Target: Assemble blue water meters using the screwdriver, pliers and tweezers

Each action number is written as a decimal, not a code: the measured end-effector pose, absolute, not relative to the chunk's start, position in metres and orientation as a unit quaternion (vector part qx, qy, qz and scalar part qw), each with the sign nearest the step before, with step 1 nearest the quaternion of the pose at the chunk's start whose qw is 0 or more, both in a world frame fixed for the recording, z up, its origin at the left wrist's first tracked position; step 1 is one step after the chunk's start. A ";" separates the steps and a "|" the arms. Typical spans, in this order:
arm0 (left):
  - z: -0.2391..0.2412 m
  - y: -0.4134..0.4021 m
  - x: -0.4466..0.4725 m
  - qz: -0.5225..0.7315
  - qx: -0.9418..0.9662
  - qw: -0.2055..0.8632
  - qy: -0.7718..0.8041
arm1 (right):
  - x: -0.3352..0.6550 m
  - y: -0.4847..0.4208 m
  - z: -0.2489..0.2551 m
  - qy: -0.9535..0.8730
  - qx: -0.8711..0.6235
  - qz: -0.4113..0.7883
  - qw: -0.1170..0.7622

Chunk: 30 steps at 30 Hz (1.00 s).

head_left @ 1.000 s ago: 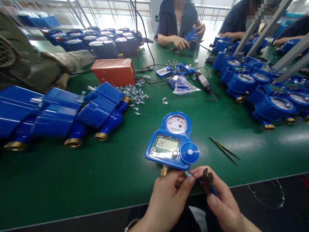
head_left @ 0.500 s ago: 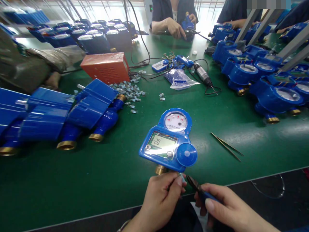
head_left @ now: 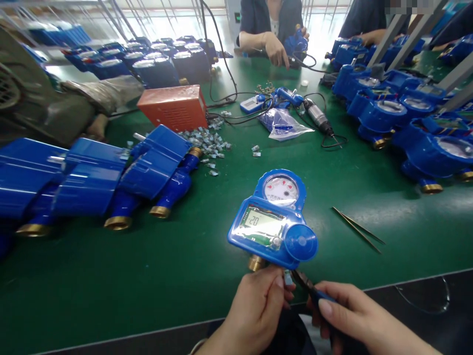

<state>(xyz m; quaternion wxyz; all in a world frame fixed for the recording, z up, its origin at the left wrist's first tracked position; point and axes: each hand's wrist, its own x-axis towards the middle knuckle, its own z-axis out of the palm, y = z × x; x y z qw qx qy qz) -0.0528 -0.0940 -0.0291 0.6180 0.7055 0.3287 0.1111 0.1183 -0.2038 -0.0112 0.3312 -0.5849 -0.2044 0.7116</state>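
A blue water meter [head_left: 240, 236] lies in front of me on the green table, its lit display reading 20 and its round dial behind. Just below its near edge, my left hand [head_left: 258, 305] pinches a small pale-blue seal tag [head_left: 288, 277] between thumb and fingers. In my right hand [head_left: 347, 310] is a pair of cutting pliers [head_left: 314, 292] with dark blue handles. The jaw tips are right beside the tag, at the meter's lower edge; whether they touch a wire there I cannot tell. Gold tweezers [head_left: 358, 229] lie to the right.
Several blue meters [head_left: 88, 172] stand at the left, more [head_left: 436, 143] at the right. An orange-red box [head_left: 173, 108] sits behind a heap of small tags [head_left: 210, 143]. Past a plastic bag [head_left: 283, 123] lies a corded power screwdriver [head_left: 316, 116]. A co-worker's hands [head_left: 275, 49] work opposite.
The pliers' jaws have come closer to the tag and the meter's near edge. My left hand keeps its pinch on the tag. The whole view has shifted, so everything sits farther right.
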 end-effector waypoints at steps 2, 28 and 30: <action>-0.029 -0.095 -0.053 0.111 0.716 0.604 0.332 | 0.120 -0.202 -0.009 -0.215 -0.599 0.706 0.309; -0.022 -0.095 -0.052 0.154 0.758 0.531 0.347 | 0.127 -0.190 0.001 -0.274 -0.576 0.721 0.272; -0.023 -0.096 -0.052 0.158 0.760 0.525 0.348 | 0.127 -0.189 0.003 -0.283 -0.578 0.718 0.265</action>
